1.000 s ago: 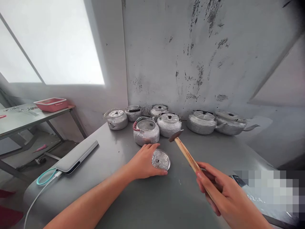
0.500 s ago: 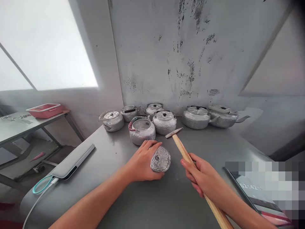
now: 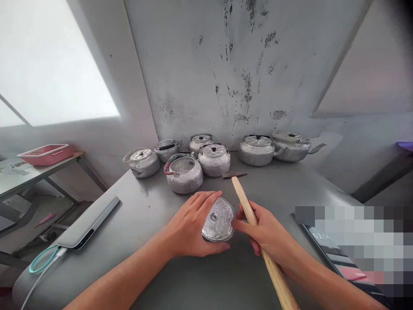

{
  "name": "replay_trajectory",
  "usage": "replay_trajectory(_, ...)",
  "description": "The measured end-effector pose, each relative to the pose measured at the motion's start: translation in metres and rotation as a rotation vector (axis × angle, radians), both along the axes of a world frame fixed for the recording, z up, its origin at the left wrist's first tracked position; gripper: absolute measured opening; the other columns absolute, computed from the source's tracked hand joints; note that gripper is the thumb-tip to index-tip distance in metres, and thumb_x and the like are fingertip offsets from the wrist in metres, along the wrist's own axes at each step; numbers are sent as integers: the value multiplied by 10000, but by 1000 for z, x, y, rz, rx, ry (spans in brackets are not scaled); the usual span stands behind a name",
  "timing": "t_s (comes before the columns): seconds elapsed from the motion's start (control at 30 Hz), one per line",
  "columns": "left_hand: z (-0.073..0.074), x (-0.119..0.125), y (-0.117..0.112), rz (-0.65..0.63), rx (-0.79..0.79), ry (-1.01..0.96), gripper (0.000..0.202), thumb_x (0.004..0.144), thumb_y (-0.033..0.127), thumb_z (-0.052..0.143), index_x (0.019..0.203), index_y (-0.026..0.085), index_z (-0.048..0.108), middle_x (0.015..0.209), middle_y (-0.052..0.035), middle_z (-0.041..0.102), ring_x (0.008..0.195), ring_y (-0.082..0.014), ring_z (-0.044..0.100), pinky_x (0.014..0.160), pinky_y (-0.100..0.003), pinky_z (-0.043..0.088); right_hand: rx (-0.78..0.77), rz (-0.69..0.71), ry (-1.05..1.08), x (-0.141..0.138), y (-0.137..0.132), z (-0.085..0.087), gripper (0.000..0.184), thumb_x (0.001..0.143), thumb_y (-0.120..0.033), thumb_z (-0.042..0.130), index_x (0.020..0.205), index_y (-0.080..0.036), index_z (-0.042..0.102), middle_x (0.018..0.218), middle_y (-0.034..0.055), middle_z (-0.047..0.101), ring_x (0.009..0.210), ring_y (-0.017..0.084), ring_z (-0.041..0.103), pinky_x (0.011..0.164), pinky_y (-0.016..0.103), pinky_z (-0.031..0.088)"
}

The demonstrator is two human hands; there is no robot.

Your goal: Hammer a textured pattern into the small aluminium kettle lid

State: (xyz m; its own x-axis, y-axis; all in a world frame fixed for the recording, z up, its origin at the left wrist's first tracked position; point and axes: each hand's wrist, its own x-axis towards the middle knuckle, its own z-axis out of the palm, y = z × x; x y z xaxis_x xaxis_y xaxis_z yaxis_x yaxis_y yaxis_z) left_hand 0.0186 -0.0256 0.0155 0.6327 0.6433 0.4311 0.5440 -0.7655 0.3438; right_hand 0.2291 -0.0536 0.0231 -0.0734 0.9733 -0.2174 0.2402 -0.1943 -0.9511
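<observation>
My left hand grips a round hammered-metal kettle lid, tilting it up off the grey table. My right hand is wrapped round the wooden handle of a hammer; its thumb and forefinger touch the lid's right edge. The hammer's dark head points away from me, just in front of the kettles. Right behind the lid stands an open, lidless kettle with a red-wrapped handle.
Several more silver kettles with lids line the stained back wall. A flat grey device with a teal cable lies at the table's left. A phone lies at the right. A side table with a pink tray stands at far left.
My left hand lifted the lid from flat on the table to tilted. My right hand slid up the hammer handle and came in to touch the lid; the hammer head lowered.
</observation>
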Motion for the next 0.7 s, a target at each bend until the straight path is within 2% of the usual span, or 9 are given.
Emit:
replay_trajectory(0.07,-2,-1,2,-7,10,2,1066,659,614,788,1514,241,271,1425,-136,489,1310,-337,461,1107,-477,396,-2,-7,13,0,-1,-1,292,756,-343,679,878,-241,433,795,-90,563,324,4,409,333,193,330)
replay_trajectory(0.13,-3,-2,4,-25,28,-12,1068,622,649,801,1483,238,321,1390,-125,520,1282,-324,485,1104,-457,401,-12,-2,23,-1,-2,-2,273,754,-322,676,877,-238,446,730,-107,539,324,10,406,335,190,328)
replay_trajectory(0.27,-1,1,3,-43,48,-57,933,609,578,826,1377,223,432,1296,-100,583,1195,-289,538,1066,-410,433,-31,9,37,-4,-4,-4,216,751,-252,646,854,-234,457,559,-145,434,322,31,398,339,183,322)
replay_trajectory(0.5,3,8,-1,-54,34,-112,822,579,532,809,1270,203,510,1155,-95,631,1047,-280,592,994,-417,479,-59,16,74,-5,-5,-3,225,694,-159,584,845,-243,441,546,-157,404,320,27,381,345,183,338)
replay_trajectory(0.7,0,3,3,-47,-12,-105,922,569,587,836,1337,218,482,1265,-106,599,1155,-295,561,1040,-416,458,-56,0,68,-5,-4,-3,221,703,-183,590,851,-241,436,513,-159,384,328,32,370,349,181,340)
